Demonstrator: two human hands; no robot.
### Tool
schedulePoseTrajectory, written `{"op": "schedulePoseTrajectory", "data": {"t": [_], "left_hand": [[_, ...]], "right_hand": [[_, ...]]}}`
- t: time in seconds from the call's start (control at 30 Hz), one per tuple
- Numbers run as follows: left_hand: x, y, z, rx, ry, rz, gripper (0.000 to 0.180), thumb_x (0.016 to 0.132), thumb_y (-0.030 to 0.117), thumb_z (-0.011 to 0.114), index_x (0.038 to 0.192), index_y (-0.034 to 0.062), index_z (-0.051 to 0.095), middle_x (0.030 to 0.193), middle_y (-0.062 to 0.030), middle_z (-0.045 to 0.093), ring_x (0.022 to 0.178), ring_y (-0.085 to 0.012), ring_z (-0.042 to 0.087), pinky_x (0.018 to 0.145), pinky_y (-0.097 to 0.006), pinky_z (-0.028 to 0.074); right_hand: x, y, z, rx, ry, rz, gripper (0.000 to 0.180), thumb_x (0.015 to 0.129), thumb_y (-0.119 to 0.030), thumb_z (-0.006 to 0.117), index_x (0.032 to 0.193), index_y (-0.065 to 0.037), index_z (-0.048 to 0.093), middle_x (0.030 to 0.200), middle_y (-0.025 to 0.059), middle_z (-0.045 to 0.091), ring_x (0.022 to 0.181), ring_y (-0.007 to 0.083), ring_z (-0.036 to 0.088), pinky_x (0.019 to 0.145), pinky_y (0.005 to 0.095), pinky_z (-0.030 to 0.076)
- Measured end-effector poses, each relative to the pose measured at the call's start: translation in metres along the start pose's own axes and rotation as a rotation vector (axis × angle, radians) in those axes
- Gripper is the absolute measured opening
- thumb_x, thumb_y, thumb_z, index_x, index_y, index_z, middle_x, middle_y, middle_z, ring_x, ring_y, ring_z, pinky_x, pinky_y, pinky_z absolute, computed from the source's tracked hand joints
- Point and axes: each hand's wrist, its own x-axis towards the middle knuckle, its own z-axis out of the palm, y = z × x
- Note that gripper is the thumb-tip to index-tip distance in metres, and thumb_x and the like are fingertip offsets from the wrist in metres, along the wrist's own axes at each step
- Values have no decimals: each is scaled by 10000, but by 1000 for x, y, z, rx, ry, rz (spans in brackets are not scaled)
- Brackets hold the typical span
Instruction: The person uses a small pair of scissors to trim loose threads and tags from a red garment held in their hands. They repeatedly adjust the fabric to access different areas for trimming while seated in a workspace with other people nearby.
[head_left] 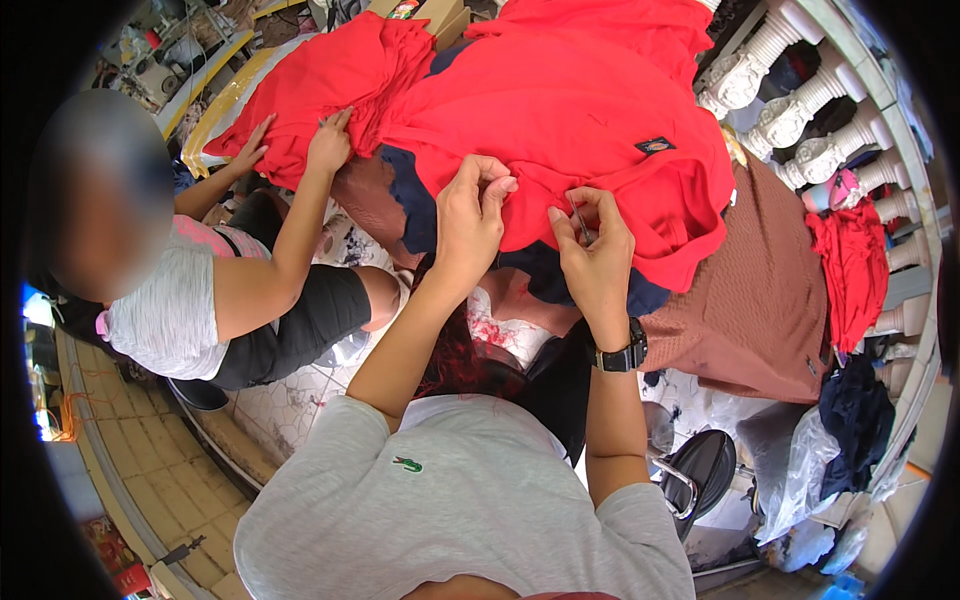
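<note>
A red garment (590, 110) with a small dark label near its neckline is spread in front of me over a brown-covered surface. Above its near edge my left hand (470, 215) is closed in a pinch; whatever lies between thumb and fingers is too small to make out. My right hand (597, 250), a dark watch on its wrist, is closed round a slim metal tool (577, 214), its thin end up among the fingers. The tool's kind is mostly hidden by the hand. Dark navy cloth (540, 272) shows under the red garment.
At the left a seated person (170, 290) rests both hands on a pile of red garments (330, 85). White balusters (790, 125) line the right side, with red cloth (850, 265) hanging there. A black stool (700, 480) and plastic bags (800, 470) stand below.
</note>
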Motion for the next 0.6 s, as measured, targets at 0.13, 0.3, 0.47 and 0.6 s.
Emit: {"op": "schedulePoseTrajectory", "data": {"t": [0.13,0.3,0.47,0.6], "left_hand": [[-2,2,-3,76,-41,63,46,962,9,630,959,-30,605,855,-89,677,781,-118,630,687,-279,509],[-2,-6,-11,53,-120,57,84,1004,49,585,949,-13,593,859,-51,638,780,-107,579,738,-260,491],[-2,-3,-15,-58,-176,-53,88,1026,64,552,972,-4,562,889,-30,596,826,-91,536,786,-244,463],[-1,-9,-16,-65,-169,-41,63,992,42,569,976,-19,560,856,-122,647,754,-190,593,736,-322,488]], "right_hand": [[-1,0,1,-6,16,-22,221,841,-64,740,1023,-1,631,721,88,583,627,184,535,591,332,438],[-8,-24,3,63,-27,-8,190,930,-151,698,1006,6,621,716,85,564,607,171,507,583,310,425],[-10,-30,12,311,-379,252,460,1077,-375,429,975,35,611,729,140,568,676,259,543,681,372,448],[-3,-24,19,156,-389,221,497,1074,-345,359,941,61,613,770,228,607,758,375,605,756,439,462]]}}
